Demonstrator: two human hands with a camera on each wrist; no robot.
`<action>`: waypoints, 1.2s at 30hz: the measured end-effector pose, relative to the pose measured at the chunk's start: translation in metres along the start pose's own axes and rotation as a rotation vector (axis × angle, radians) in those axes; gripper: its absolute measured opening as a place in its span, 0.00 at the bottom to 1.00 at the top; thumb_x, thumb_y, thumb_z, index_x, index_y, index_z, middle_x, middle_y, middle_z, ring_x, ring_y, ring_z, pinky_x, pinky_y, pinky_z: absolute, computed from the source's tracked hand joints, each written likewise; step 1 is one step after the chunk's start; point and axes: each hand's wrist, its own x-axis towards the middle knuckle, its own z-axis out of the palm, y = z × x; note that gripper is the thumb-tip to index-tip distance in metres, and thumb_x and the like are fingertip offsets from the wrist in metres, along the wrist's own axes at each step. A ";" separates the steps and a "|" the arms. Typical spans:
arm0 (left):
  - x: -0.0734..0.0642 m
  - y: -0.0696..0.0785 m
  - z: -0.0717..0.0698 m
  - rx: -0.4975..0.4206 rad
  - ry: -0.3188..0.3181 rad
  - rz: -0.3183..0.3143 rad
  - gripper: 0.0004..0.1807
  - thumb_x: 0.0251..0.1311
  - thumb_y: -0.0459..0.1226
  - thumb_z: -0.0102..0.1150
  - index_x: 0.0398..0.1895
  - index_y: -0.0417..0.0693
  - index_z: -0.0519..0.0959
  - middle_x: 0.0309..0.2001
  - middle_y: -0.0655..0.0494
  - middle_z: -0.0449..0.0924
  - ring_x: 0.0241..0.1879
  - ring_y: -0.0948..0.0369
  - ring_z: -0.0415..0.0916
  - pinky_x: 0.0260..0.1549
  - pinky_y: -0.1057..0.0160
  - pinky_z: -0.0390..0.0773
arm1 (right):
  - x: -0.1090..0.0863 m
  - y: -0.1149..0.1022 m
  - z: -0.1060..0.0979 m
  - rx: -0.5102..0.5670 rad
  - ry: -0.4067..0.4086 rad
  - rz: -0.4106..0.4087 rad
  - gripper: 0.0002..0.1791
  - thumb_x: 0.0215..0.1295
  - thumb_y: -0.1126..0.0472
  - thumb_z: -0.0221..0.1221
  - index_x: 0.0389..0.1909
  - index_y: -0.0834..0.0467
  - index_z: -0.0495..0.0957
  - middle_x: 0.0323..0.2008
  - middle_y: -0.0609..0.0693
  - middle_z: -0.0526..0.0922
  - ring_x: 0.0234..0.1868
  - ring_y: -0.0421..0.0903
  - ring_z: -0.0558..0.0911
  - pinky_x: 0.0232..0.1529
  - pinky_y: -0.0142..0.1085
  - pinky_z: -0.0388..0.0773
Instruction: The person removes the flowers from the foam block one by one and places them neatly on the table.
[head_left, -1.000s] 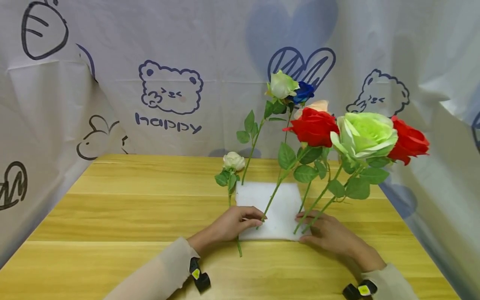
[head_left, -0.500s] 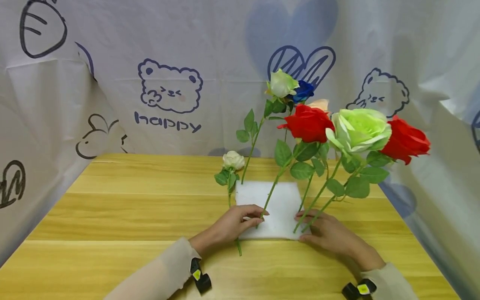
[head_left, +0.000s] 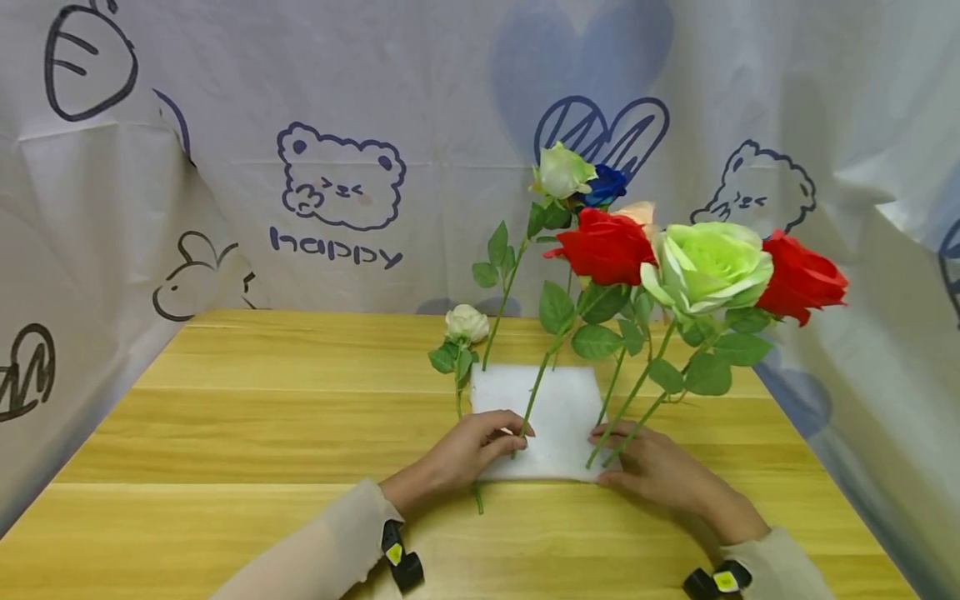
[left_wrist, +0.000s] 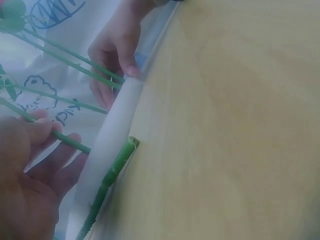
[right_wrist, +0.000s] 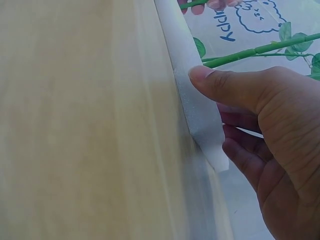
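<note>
Table (head_left: 262, 433) wood-grained, doodled sheet (head_left: 465, 92) behind; left grip (head_left: 467, 448) pinching rose stem (head_left: 535, 387), right grip (head_left: 663, 472) holding white block (head_left: 558, 429).

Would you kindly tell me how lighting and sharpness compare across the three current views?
Head view: fairly even light, petals of the green rose distinct, a soft shadow by the right hand; left wrist view: hazy and pale, grain of the table blurred; right wrist view: table grain soft too, with a bluish-grey patch beside the white block, shadow or reflection, I cannot tell.

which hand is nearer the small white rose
Left. The left hand is by the stem of the small white rose; the right hand is across the white block, at its right side.
</note>
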 end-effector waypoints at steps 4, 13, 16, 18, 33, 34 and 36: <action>0.000 0.003 0.000 -0.060 0.007 -0.016 0.11 0.71 0.36 0.52 0.50 0.42 0.80 0.44 0.55 0.82 0.43 0.58 0.81 0.42 0.65 0.81 | 0.000 0.000 0.000 -0.002 0.002 -0.002 0.23 0.62 0.48 0.66 0.52 0.58 0.83 0.56 0.47 0.78 0.55 0.49 0.77 0.52 0.48 0.78; 0.001 0.006 -0.001 -0.126 0.025 -0.028 0.12 0.72 0.35 0.51 0.51 0.39 0.78 0.49 0.44 0.80 0.46 0.50 0.81 0.43 0.65 0.82 | 0.001 -0.001 -0.001 -0.018 -0.035 0.006 0.25 0.65 0.46 0.63 0.54 0.59 0.82 0.56 0.48 0.78 0.55 0.50 0.77 0.51 0.48 0.77; 0.002 0.006 -0.003 -0.130 0.040 -0.004 0.12 0.72 0.34 0.51 0.52 0.37 0.78 0.49 0.42 0.79 0.46 0.49 0.81 0.42 0.65 0.82 | 0.001 -0.001 -0.001 -0.007 -0.052 0.026 0.25 0.65 0.45 0.63 0.55 0.59 0.81 0.57 0.48 0.77 0.56 0.50 0.76 0.52 0.48 0.77; 0.003 0.007 -0.005 -0.133 0.047 0.012 0.12 0.72 0.34 0.51 0.52 0.36 0.77 0.49 0.41 0.79 0.45 0.48 0.81 0.42 0.65 0.82 | 0.000 -0.001 -0.002 -0.001 -0.052 0.037 0.26 0.64 0.46 0.64 0.55 0.59 0.81 0.57 0.47 0.77 0.56 0.50 0.76 0.53 0.48 0.77; -0.001 0.018 -0.011 -0.101 0.070 0.015 0.14 0.73 0.36 0.51 0.57 0.49 0.77 0.43 0.54 0.82 0.46 0.50 0.82 0.43 0.64 0.82 | 0.000 0.000 0.000 -0.019 -0.014 0.011 0.25 0.63 0.47 0.65 0.55 0.60 0.81 0.56 0.48 0.78 0.56 0.50 0.76 0.53 0.49 0.76; -0.002 0.019 -0.012 -0.099 0.073 0.014 0.14 0.73 0.36 0.51 0.57 0.48 0.77 0.42 0.53 0.82 0.45 0.49 0.82 0.42 0.64 0.82 | 0.000 0.000 0.000 -0.022 -0.013 0.009 0.26 0.63 0.46 0.65 0.55 0.60 0.81 0.56 0.48 0.78 0.55 0.50 0.76 0.53 0.49 0.76; -0.003 0.021 -0.013 -0.103 0.078 0.013 0.14 0.73 0.36 0.51 0.58 0.47 0.76 0.42 0.52 0.82 0.45 0.48 0.82 0.42 0.64 0.82 | -0.001 0.000 0.000 -0.025 -0.017 0.006 0.26 0.64 0.46 0.64 0.55 0.60 0.81 0.56 0.48 0.78 0.55 0.50 0.76 0.53 0.49 0.76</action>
